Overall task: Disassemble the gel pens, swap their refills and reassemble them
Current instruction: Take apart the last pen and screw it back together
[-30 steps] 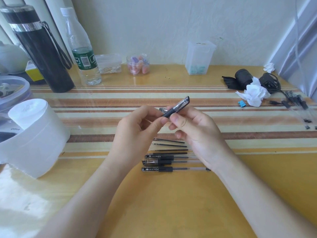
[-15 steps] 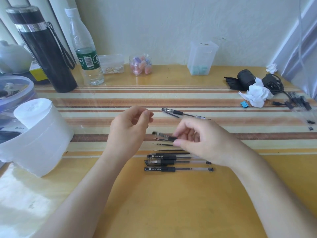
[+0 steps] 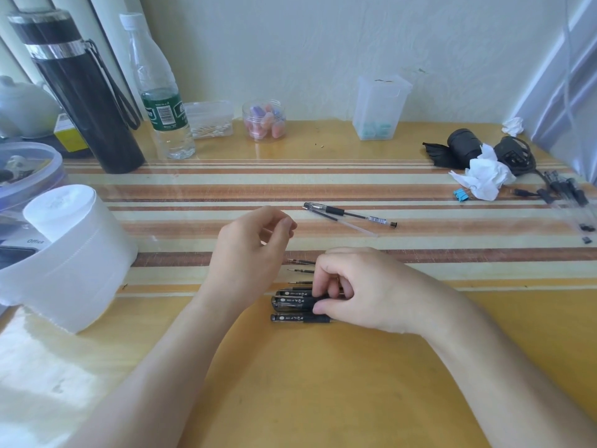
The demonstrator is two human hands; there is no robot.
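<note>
Bench (image 3: 323, 399): yellow wood, with a striped mat under clear sheet across the middle; pale wall (image 3: 323, 43) behind. Left edge: white paper roll (image 3: 68, 257). Back row: black flask (image 3: 87, 101), water bottle (image 3: 158, 92), jar of coloured pieces (image 3: 264, 121), translucent box (image 3: 378, 108). Far right: crumpled tissue (image 3: 484, 177) beside black cable gear.

Left hand (image 3: 248, 260): raised above the mat, fingers loosely curled, thumb and forefinger near each other, nothing visible between them.

Right hand (image 3: 365, 292): lowered over the row of black gel pens (image 3: 290, 307) at bench centre, fingers curled down and pinching a pen barrel in the row; grip partly hidden.

Loose refills (image 3: 300, 270) lie just beyond the row. One separate pen (image 3: 349, 215) lies well apart on the stripes, beside a clear tube.
</note>
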